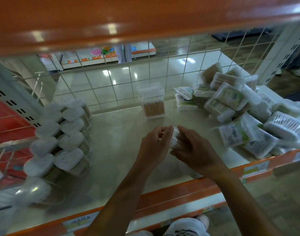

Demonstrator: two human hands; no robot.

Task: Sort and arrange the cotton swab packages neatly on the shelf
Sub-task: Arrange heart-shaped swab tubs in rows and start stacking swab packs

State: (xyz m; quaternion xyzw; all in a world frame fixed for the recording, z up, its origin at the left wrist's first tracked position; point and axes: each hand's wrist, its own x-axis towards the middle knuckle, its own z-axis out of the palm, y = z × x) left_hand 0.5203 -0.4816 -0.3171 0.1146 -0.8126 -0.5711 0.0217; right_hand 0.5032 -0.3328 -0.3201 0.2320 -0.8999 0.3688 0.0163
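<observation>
Progress: partway, judging by the layout.

Done: white-lidded heart-shaped clear tubs of swabs (pixel 69 133) at the left of the frame sit in two neat rows running front to back on the cream shelf deck (pixel 111 159). One clear rectangular box of wooden-stick swabs (pixel 152 103) stands upright at centre back, just in front of the white wire grid back panel (pixel 128 79). It looks like the start of a new row.

In hand: small clear pack of wooden-stick swabs (pixel 177 139) at centre frame, between both hands. Left hand (pixel 154 143) has its fingers curled and pinches the pack's left end. Right hand (pixel 195 150) is wrapped over the right side, gripping it. Whether the pack touches the deck or is held off it: can't tell.

Left to do: jumbled pile of clear-bagged swab packs (pixel 239 108) at the right of the frame, heaped at all angles, with the rearmost lying up near the grid. Types are mixed: wooden-stick, all-white, green-labelled. That is likely the bulk of the work: split by type, then line up. The bare deck between the tubs and the pile is the probable landing zone.

Writing: several bagged packs carry green-and-white printed labels, too blurred to read, so no brand can be identified. Label strips (pixel 255 167) on the orange front rail (pixel 180 189), at lower right and lower left, carry print that is also unreadable. Nothing legible on the tubs or the box.
</observation>
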